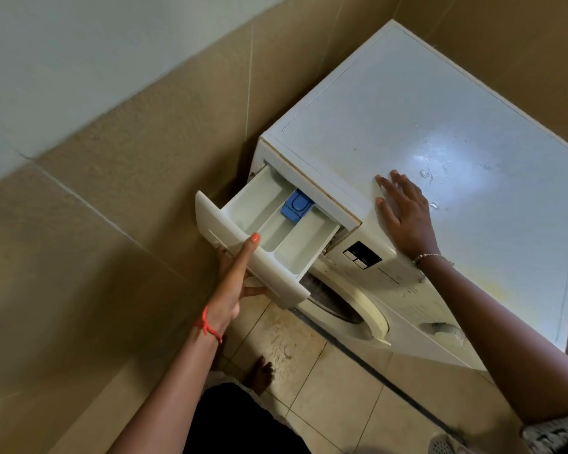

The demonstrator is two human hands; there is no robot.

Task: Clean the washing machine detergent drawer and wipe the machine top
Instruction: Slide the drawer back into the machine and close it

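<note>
A white washing machine stands in a corner, its flat top smudged and lit by a bright patch. Its detergent drawer is pulled far out at the upper left of the front. The drawer is white, with separate compartments and a blue insert at the back. My left hand grips the drawer's front panel, thumb on the top edge and fingers underneath. My right hand lies flat, fingers spread, on the front edge of the machine top, holding nothing.
Beige tiled walls close in on the left and behind the machine. The round door and a control knob sit below the drawer. The tiled floor is stained in front of the machine. My bare foot stands there.
</note>
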